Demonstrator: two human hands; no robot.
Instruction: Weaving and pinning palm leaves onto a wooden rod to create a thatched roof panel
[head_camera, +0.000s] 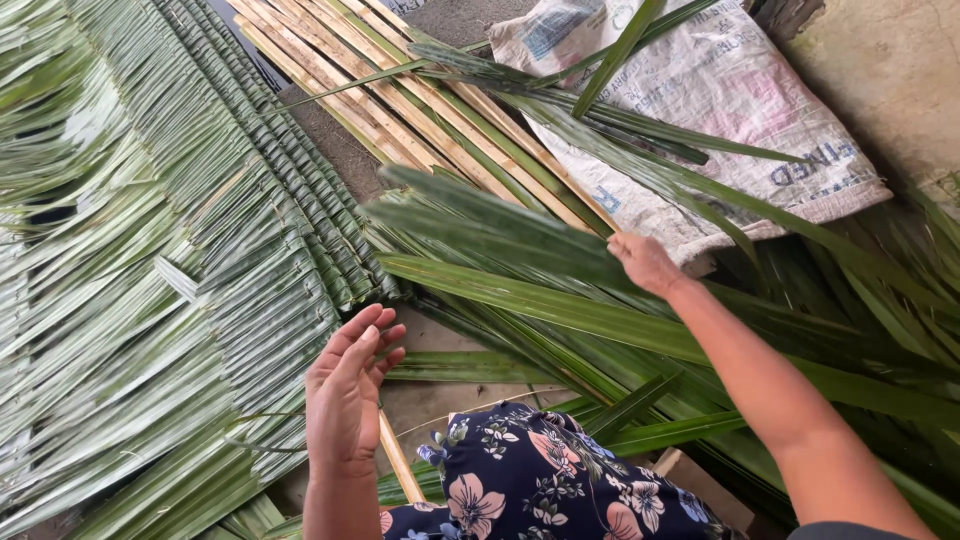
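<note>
Right hand (645, 262) is closed on the bunch of loose palm leaflets (500, 225), pinching them where they fan out toward 9 o'clock; left hand (345, 390) hangs open, fingers spread, empty, just off the edge of the stitched leaf panel (180, 260) at 9 o'clock. The leaflets lie across a bigger loose pile of fronds (620, 330) on the floor, so the likely snag is tangling: pull the bunch and neighbours may drag along, or a leaflet may split along its length. One-handed grip on long floppy blades looks marginal to me; tips could sag and fold. Leaf edges can cut a bare palm if they slide through the grip. Split bamboo slats (400, 90) at 12 o'clock sit under stray fronds, easy to knock askew. Woven plastic sack (720, 110) at 1 o'clock is partly buried under leaves. Floral-print fabric (520, 480) at 6 o'clock sits close to the pile.
</note>
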